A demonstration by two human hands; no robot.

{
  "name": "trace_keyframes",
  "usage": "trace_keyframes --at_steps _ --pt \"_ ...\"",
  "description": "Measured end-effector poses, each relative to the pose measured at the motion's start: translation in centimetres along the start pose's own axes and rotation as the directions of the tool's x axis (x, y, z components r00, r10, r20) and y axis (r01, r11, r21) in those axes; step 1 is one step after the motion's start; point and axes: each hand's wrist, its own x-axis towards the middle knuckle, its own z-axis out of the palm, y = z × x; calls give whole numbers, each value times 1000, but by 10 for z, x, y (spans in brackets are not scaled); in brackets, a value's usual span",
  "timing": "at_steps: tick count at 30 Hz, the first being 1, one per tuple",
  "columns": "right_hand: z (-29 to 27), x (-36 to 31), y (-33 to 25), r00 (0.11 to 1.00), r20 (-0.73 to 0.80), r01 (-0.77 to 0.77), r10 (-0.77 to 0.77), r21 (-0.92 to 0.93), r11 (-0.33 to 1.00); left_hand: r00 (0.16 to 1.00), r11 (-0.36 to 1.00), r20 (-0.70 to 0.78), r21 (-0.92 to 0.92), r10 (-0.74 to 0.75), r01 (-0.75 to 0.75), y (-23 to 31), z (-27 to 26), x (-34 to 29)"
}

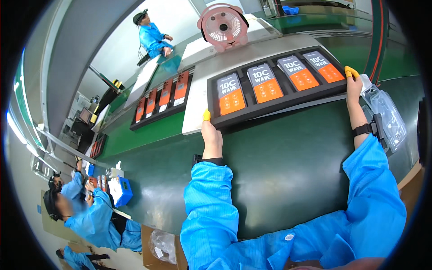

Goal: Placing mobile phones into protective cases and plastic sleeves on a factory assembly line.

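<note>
A black foam tray (250,110) lies tilted across the far part of the bench, partly over a pale raised strip. In its slots sit several flat phones (265,82), their faces covered with grey and orange printed film. My left hand (210,137) grips the near left corner, a yellow cover on the fingertip. At the right end, my right hand (353,85) holds the tray's edge, also with yellow fingertip covers. The tray's underside and some of my fingers are hidden.
A pink fan (223,27) stands behind the tray. Another black tray (155,118) with orange-red phones lies left on the green conveyor. Clear plastic packaging (384,112) is beside my right wrist. Co-workers in blue sit at left near a blue box (126,191); a cardboard box (147,252) stands below.
</note>
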Motion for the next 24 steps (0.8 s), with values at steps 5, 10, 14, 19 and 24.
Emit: trace_keyframes --at_steps 5,10,14,19,24 --pt "-3 16 22 1000 -2 -23 25 322 946 965 971 234 175 121 -164 22 15 3" --pt "5 23 8 1000 11 1 -6 360 933 975 910 193 376 108 -175 9 -2 12" --pt "2 28 42 997 76 -17 13 62 998 979 865 147 464 140 -193 1 3 8" --pt "-1 31 57 994 82 -77 70 92 993 977 882 204 446 64 -151 7 1 14" --pt "-6 35 66 982 83 -186 170 257 948 960 772 244 633 -136 -51 26 -1 25"
